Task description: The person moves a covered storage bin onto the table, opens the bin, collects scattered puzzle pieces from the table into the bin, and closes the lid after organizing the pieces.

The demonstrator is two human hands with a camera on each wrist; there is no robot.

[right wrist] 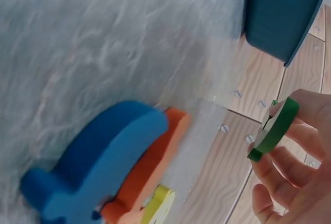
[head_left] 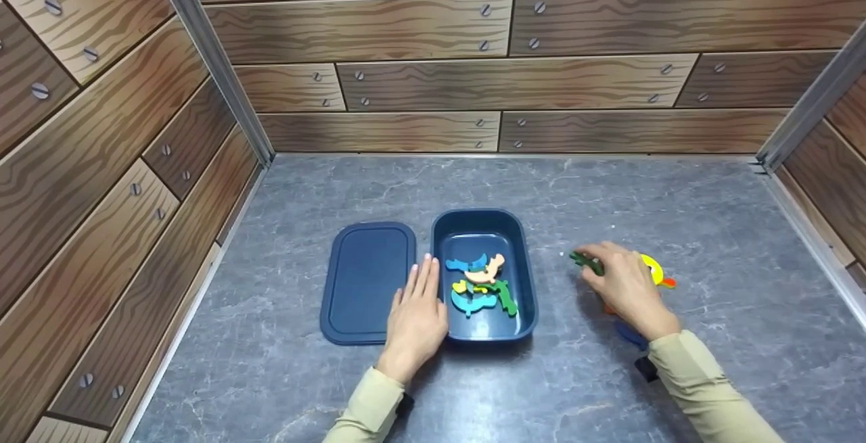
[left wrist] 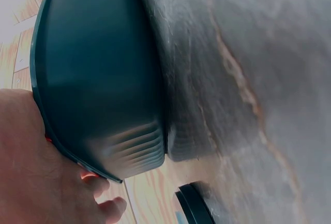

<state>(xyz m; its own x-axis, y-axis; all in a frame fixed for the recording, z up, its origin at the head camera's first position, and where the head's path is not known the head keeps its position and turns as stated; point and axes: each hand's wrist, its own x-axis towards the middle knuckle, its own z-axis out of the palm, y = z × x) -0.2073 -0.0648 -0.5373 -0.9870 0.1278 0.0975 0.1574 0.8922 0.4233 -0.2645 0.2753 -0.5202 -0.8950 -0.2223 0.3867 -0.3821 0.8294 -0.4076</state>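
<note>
A dark blue box (head_left: 528, 274) holds several flat animal-shaped pieces, among them a tan one (head_left: 482, 275), a light blue one (head_left: 473, 303) and a green one (head_left: 505, 297). Along its left wall lies my left hand (head_left: 416, 318), fingers straight and touching the rim. My right hand (head_left: 626, 287) pinches a green toy piece (right wrist: 276, 131) between thumb and fingers, lifted to the right of the box. Below and beside that hand lie a blue piece (right wrist: 98, 157), an orange piece (right wrist: 150, 167) and a yellow piece (head_left: 651, 268) with an orange tip, partly hidden by the hand.
A flat dark blue lid (head_left: 369, 284) lies left of the box, near the left hand. The grey marbled tabletop (head_left: 433, 182) is bounded by wood-patterned walls (head_left: 419, 84) at the back and both sides.
</note>
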